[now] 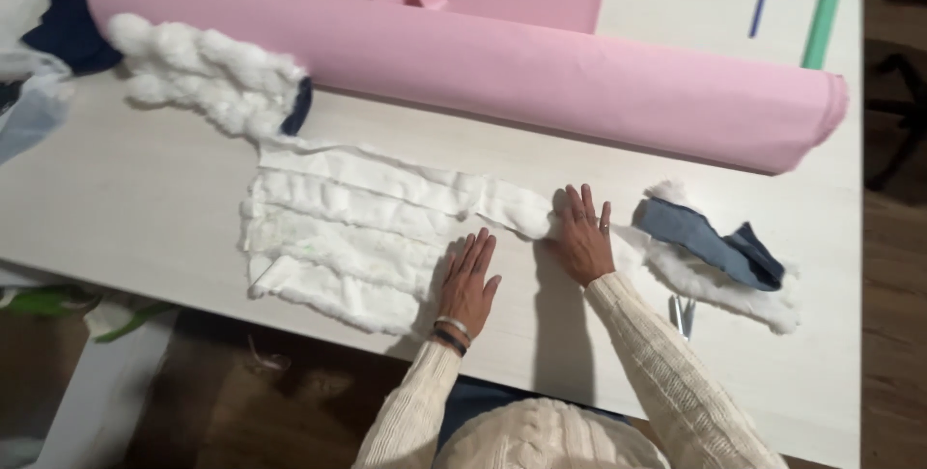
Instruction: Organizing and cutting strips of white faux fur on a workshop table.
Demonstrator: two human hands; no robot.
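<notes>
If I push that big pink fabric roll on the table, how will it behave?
The pink roll is a long cylinder lying free on the table, so it would probably roll. It looks thick and likely heavy. Its slightly sagging surface suggests it may bend if lifted by one end.

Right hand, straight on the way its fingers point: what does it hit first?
Likely the pink fabric roll. The right hand lies flat on the white fleece strip, fingers pointing away across bare table toward it.
</notes>
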